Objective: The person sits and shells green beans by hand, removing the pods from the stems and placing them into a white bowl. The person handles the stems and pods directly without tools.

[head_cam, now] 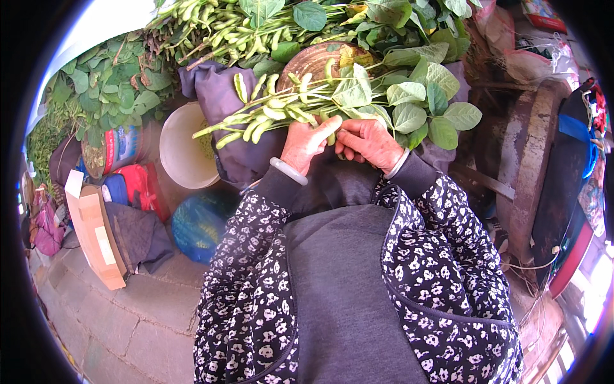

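Soybean stalks [268, 113] with green pods and broad leaves lie across my lap in front of both hands. My left hand [307, 141], with a pale bangle at the wrist, pinches a green soybean pod [331, 138] between thumb and fingers. Close against it, my right hand [367, 144] has its thumb and curled fingers on the same pod; the fingers partly hide it. Left of my lap, a white bucket [184, 149] is tilted, with small green beans [207, 144] inside.
Piled soybean plants [240, 33] spread beyond a round brown woven-looking object [302, 65]. At left are a printed bucket [120, 149], a cardboard box [98, 235] and a blue plastic bag [199, 228] on paving. A worn wooden piece of furniture [523, 168] stands at right.
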Motion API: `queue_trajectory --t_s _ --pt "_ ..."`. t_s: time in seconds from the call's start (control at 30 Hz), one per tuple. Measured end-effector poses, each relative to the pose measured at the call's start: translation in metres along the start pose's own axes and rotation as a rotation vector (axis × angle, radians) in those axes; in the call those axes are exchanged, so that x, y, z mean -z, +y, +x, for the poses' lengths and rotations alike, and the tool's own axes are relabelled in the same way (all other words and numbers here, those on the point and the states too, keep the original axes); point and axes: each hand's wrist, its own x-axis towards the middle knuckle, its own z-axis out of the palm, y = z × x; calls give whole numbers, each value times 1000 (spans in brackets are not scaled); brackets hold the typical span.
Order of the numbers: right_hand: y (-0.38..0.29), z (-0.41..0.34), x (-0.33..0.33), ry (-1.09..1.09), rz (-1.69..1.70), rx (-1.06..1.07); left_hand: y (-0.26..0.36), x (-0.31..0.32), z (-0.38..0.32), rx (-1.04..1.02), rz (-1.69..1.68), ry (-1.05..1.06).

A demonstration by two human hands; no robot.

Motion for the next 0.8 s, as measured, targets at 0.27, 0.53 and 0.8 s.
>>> queue_trajectory --t_s 0.27,0.53,0.8 --pt "10 3 8 -36 341 -113 3 11 -2 -45 -12 -147" --pt "21 2 -17 256 -272 243 -4 5 -2 -79 -63 31" --pt "13 4 -27 394 -619 380 -9 5 0 -61 -41 137"
